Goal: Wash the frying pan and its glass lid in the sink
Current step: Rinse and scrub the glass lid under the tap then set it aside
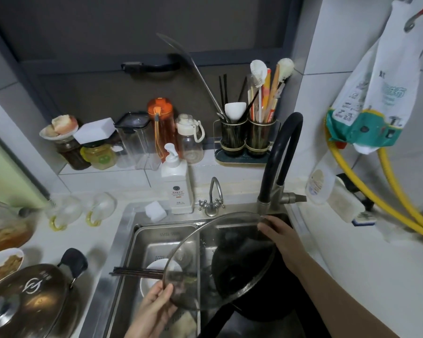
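Left hand (156, 306) grips the near rim of the glass lid (220, 254), thumb on top, while the right hand (279, 236) clamps its far rim by the black faucet (279, 157). Lid is tilted above the sink (130, 240), hands well apart. Beneath it sits the dark frying pan (254, 296), handle pointing toward us. Chopsticks (137, 273) rest across a white bowl (156, 267).

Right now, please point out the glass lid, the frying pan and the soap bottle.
glass lid (232, 230): head view, upper glass near the rim.
frying pan (261, 303): head view, dark side wall.
soap bottle (177, 191): head view, front label.
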The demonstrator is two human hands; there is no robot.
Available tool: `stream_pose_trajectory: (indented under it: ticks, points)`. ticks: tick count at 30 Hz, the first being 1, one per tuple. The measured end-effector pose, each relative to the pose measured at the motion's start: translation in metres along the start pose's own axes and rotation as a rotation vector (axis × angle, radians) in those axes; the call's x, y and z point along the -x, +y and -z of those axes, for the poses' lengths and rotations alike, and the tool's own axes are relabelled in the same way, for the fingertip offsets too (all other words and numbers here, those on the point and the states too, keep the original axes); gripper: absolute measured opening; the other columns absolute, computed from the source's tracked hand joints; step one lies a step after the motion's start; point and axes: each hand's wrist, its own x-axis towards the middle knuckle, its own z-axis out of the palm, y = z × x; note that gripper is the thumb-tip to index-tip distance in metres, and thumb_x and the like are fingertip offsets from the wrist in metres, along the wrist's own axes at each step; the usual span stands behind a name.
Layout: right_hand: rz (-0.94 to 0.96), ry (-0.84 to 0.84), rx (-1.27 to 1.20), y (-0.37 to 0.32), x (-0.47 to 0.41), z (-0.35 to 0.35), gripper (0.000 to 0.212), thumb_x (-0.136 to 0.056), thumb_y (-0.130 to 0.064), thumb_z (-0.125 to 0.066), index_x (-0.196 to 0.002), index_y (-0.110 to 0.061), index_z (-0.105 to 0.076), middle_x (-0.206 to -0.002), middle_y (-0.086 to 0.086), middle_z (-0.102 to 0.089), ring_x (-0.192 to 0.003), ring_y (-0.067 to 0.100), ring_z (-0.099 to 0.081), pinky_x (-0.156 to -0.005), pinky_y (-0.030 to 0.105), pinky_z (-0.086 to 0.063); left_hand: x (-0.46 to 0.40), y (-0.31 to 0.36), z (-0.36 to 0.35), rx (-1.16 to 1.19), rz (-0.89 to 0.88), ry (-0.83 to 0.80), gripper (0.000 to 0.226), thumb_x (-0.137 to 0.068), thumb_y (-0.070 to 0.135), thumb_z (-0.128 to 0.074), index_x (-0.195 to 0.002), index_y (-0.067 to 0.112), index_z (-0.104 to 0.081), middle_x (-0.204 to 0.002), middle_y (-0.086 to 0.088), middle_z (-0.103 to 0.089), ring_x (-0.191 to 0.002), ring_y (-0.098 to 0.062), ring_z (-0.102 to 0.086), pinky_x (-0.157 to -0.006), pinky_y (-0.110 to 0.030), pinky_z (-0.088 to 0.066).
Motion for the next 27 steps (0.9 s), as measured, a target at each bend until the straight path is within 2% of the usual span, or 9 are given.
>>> stream_pose_trajectory:
  ticks: [5, 8, 13, 15, 18, 21, 23, 25, 27]
  points:
    - [-0.023, 0.013, -0.030, 0.007, -0.017, -0.004, 0.012, -0.088, -0.016, -0.060, -0.095, -0.017, -0.070, -0.102, 0.010, -0.069, -0.098, 0.024, -0.063, -0.085, 0.027, -0.048, -0.001, 0.010, -0.022, -0.055, 0.001, 0.114, 0.012, -0.088, 0.008, -0.055, -0.096, 0.008, -0.063, -0.080, -0.007, -0.074, -0.072, -0.011, -0.072, -0.072, -0.033, -0.056]
    - [-0.046, 0.035, -0.045, 0.007, -0.028, -0.004, 0.019, -0.090, -0.013, -0.058, -0.105, -0.011, -0.068, -0.102, 0.009, -0.067, -0.092, 0.018, -0.061, -0.077, 0.017, -0.047, -0.007, 0.016, -0.030, -0.106, -0.015, 0.173, 0.007, -0.090, 0.016, -0.057, -0.092, 0.013, -0.064, -0.080, -0.002, -0.071, -0.073, -0.008, -0.070, -0.070, -0.032, -0.050]
    - [-0.106, 0.078, -0.113, 0.014, -0.034, 0.006, 0.018, -0.089, -0.017, -0.060, -0.105, -0.015, -0.068, -0.108, 0.011, -0.069, -0.101, 0.025, -0.063, -0.097, 0.037, -0.047, -0.019, 0.023, -0.045, -0.151, -0.014, 0.244, 0.004, -0.089, 0.020, -0.061, -0.089, 0.017, -0.063, -0.080, -0.004, -0.062, -0.079, -0.014, -0.059, -0.062, -0.028, -0.046]
    - [-0.118, 0.131, -0.127, 0.018, -0.028, 0.016, 0.018, -0.089, -0.017, -0.060, -0.105, -0.018, -0.066, -0.106, 0.009, -0.068, -0.097, 0.022, -0.063, -0.092, 0.034, -0.049, -0.024, 0.024, -0.059, -0.173, -0.014, 0.227, 0.005, -0.088, 0.018, -0.063, -0.091, 0.016, -0.066, -0.080, -0.002, -0.064, -0.077, -0.012, -0.060, -0.062, -0.027, -0.048]
    - [-0.141, 0.212, -0.227, 0.028, -0.012, 0.035, 0.022, -0.086, -0.020, -0.063, -0.107, -0.015, -0.064, -0.088, -0.001, -0.073, -0.078, 0.010, -0.066, -0.070, 0.021, -0.052, -0.033, 0.021, -0.078, -0.220, -0.024, 0.155, 0.005, -0.086, 0.015, -0.063, -0.089, 0.014, -0.067, -0.076, 0.000, -0.065, -0.066, -0.009, -0.061, -0.057, -0.021, -0.052]
    - [-0.156, 0.254, -0.288, 0.046, 0.006, 0.057, 0.071, -0.044, -0.057, -0.083, -0.100, -0.016, -0.067, -0.079, -0.009, -0.075, -0.071, 0.003, -0.069, -0.061, 0.015, -0.055, -0.042, 0.016, -0.091, -0.299, -0.020, 0.104, 0.014, -0.088, 0.010, -0.062, -0.100, 0.010, -0.069, -0.081, 0.000, -0.067, -0.069, -0.011, -0.059, -0.065, -0.019, -0.052]
    - [-0.163, 0.276, -0.348, 0.060, 0.016, 0.071, 0.087, -0.022, -0.067, -0.083, -0.093, -0.020, -0.069, -0.080, -0.011, -0.075, -0.072, 0.002, -0.069, -0.061, 0.015, -0.055, -0.046, 0.015, -0.101, -0.322, -0.032, 0.065, 0.016, -0.089, 0.007, -0.060, -0.102, 0.007, -0.069, -0.075, 0.000, -0.064, -0.065, -0.010, -0.055, -0.061, -0.014, -0.052]
    - [-0.153, 0.308, -0.385, 0.071, 0.023, 0.080, 0.087, -0.017, -0.068, -0.082, -0.091, -0.023, -0.068, -0.078, -0.012, -0.074, -0.071, 0.003, -0.068, -0.061, 0.015, -0.055, -0.049, 0.014, -0.111, -0.357, -0.044, 0.038, 0.013, -0.090, 0.008, -0.059, -0.095, 0.013, -0.070, -0.066, 0.003, -0.058, -0.060, -0.008, -0.049, -0.056, -0.012, -0.048]
    - [-0.154, 0.350, -0.353, 0.071, 0.031, 0.081, 0.079, -0.032, -0.066, -0.083, -0.095, -0.020, -0.069, -0.077, -0.006, -0.069, -0.070, 0.010, -0.061, -0.064, 0.021, -0.053, -0.052, 0.014, -0.119, -0.383, -0.066, 0.033, 0.012, -0.090, 0.011, -0.059, -0.095, 0.016, -0.070, -0.057, 0.009, -0.057, -0.055, -0.007, -0.046, -0.054, -0.012, -0.044]
